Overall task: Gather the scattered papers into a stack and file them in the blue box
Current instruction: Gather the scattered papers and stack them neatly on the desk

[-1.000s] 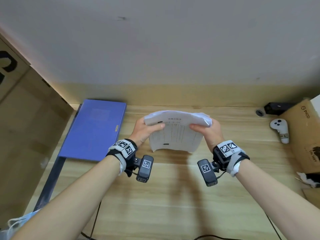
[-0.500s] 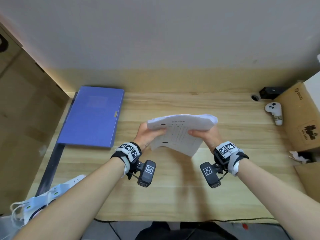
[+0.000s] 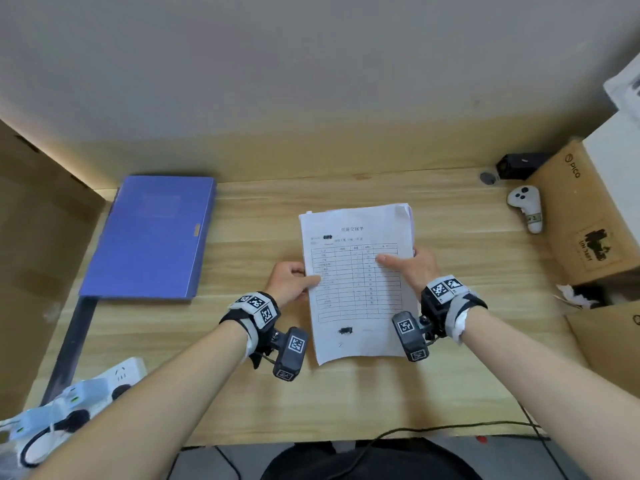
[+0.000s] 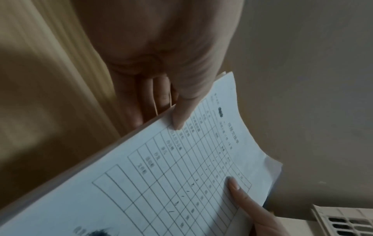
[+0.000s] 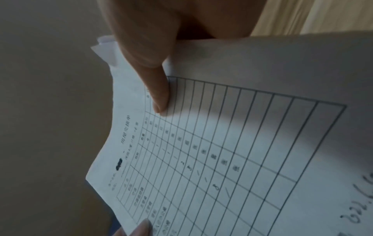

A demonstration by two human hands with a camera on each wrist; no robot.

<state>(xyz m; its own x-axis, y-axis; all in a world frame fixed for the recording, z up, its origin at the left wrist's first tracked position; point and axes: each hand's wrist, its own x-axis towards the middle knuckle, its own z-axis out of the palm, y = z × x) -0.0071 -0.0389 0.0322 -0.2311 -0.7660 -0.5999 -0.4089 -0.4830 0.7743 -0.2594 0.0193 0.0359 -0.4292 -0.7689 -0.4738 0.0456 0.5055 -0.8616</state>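
Head view: thin white printed paper stack, light and floppy, pinched at both side edges by left hand and right hand; support from underneath

only readable bit from here, "PICO" on the cardboard box, printed table on the papers too blurry for me
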